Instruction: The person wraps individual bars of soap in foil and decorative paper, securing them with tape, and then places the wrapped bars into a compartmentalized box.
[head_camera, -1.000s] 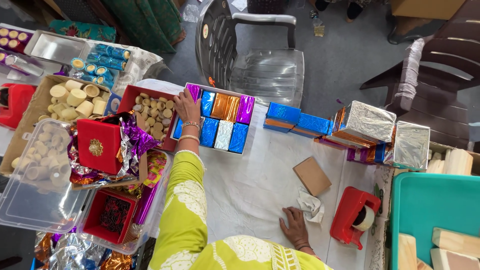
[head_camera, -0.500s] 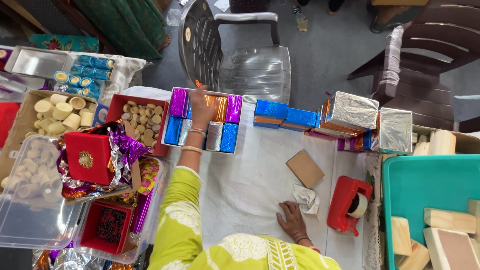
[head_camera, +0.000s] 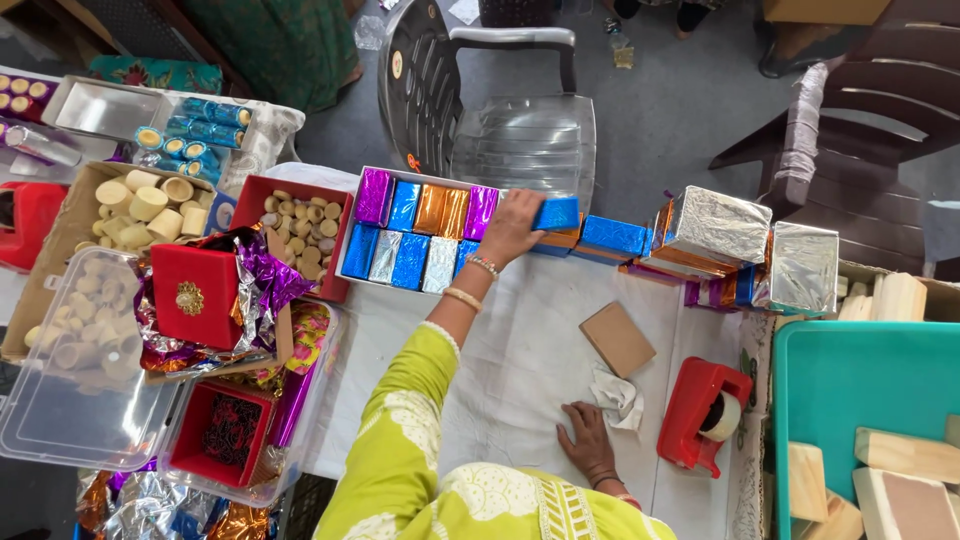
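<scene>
My left hand (head_camera: 508, 232) reaches across the table and grips the left end of a blue foil-wrapped block (head_camera: 556, 213), which lies on an orange block at the right edge of a white tray (head_camera: 352, 222). The tray holds rows of purple, blue, orange and silver foil-wrapped blocks (head_camera: 415, 238). My right hand (head_camera: 588, 442) rests flat on the white cloth (head_camera: 505, 360) with its fingers spread, holding nothing, next to a crumpled bit of paper (head_camera: 617, 396).
More blue blocks (head_camera: 614, 237) and two silver boxes (head_camera: 722, 224) line the far right. A brown card square (head_camera: 618, 339), a red tape dispenser (head_camera: 703, 412) and a teal bin (head_camera: 860, 390) lie right. Red boxes (head_camera: 195, 295), sweets trays (head_camera: 302, 222) and a plastic chair (head_camera: 500, 95) are left and behind.
My left hand has moved right from the tray's middle to the blue block at its right edge. My right hand has stayed flat on the cloth.
</scene>
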